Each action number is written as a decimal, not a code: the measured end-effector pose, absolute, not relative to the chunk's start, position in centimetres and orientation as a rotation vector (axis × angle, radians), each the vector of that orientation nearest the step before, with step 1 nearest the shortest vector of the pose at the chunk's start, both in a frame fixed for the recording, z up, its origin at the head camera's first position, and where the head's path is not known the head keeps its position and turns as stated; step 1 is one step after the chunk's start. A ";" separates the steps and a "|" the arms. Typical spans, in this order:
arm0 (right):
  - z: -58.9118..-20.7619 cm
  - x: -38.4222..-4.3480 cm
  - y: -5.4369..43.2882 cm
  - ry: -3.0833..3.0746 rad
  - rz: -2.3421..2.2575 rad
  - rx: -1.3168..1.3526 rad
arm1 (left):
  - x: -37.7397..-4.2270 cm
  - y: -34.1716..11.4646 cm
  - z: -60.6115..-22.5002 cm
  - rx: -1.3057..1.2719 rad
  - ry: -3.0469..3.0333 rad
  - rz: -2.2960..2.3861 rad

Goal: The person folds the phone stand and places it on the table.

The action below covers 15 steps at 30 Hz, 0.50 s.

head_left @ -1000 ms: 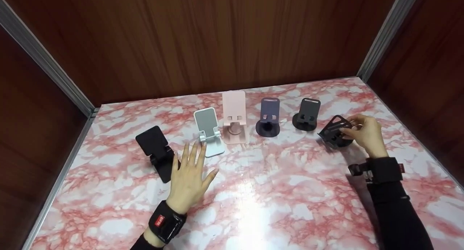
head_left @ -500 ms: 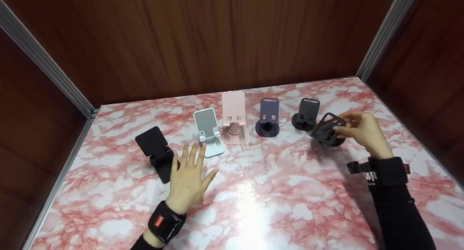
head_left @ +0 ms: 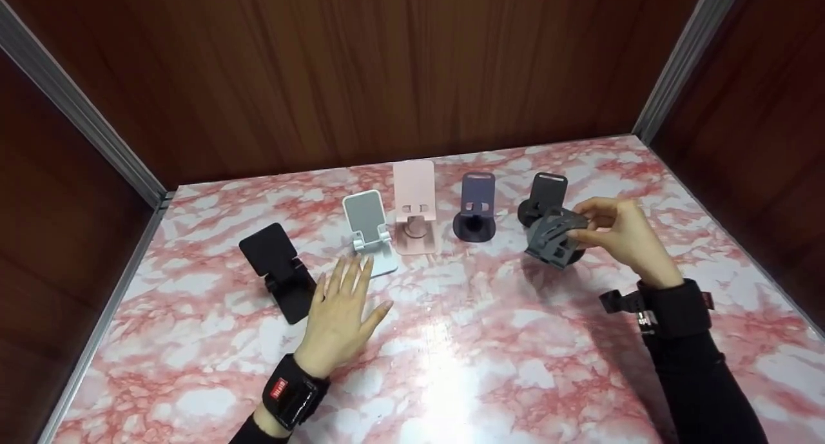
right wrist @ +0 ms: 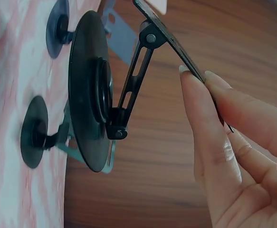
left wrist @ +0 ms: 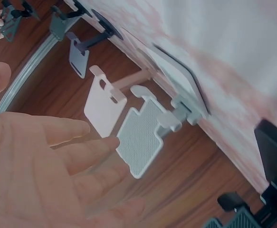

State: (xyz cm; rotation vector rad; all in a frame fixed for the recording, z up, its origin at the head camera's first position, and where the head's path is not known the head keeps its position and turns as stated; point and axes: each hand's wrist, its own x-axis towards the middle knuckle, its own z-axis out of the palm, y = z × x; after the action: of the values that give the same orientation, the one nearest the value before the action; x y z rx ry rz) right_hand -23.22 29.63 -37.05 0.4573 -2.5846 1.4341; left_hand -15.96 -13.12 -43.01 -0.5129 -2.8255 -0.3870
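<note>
Right hand (head_left: pixel 628 234) has the dark phone stand (head_left: pixel 548 238) pinched by its plate between thumb and fingers, lifted off the table (head_left: pixel 483 341), nearer the right edge than the left — it's blocking part of the black stand (head_left: pixel 548 191) behind. Left hand (head_left: pixel 341 318) has straight, spread fingers, gripping nothing, and hides a bit of the white stand's base (head_left: pixel 380 263). Red tag (head_left: pixel 279 388) on the left wristband (head_left: pixel 296 399) has white lettering — too blurry to read.

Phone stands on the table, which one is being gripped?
The tilted dark round-based stand, partly hiding a similar dark stand behind it: the right hand pinches it, while no hand grips any of the others.
</note>
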 end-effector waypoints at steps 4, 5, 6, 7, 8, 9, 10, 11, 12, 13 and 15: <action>-37.6 -23.4 28.5 -2.571 1.387 0.541 | -15.9 -12.7 -43.0 -0.566 -2.860 -0.485; -37.7 -23.4 28.2 -2.564 1.378 0.561 | -15.9 -12.6 -42.9 -0.579 -2.867 -0.520; -37.8 -23.5 27.9 -2.558 1.371 0.579 | -15.9 -12.5 -42.9 -0.592 -2.875 -0.562; -38.0 -23.5 27.6 -2.555 1.370 0.596 | -15.9 -12.4 -42.8 -0.607 -2.882 -0.602; -38.0 -23.5 27.3 -2.556 1.366 0.614 | -16.0 -12.2 -42.8 -0.624 -2.888 -0.644; -38.1 -23.5 27.0 -2.560 1.351 0.628 | -16.0 -12.1 -42.7 -0.642 -2.895 -0.687; -38.1 -23.4 26.7 -2.567 1.318 0.639 | -16.1 -11.9 -42.7 -0.661 -2.899 -0.732; -38.1 -23.4 26.4 -2.571 1.304 0.648 | -16.2 -11.8 -42.6 -0.677 -2.904 -0.780; -38.1 -23.3 26.1 -2.575 1.286 0.663 | -16.3 -11.6 -42.5 -0.691 -2.910 -0.825; -38.1 -23.2 25.8 -2.576 1.270 0.677 | -16.5 -11.5 -42.5 -0.703 -2.916 -0.865; -38.1 -23.1 25.1 -2.569 1.240 0.704 | -16.8 -11.1 -42.3 -0.721 -2.927 -0.941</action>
State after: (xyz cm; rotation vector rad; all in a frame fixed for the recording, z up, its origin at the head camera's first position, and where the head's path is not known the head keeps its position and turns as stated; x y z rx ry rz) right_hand -23.10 25.15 -38.14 0.7044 -2.5693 1.2396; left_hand -16.80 -11.13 -42.33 -0.7214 -2.9269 -0.9413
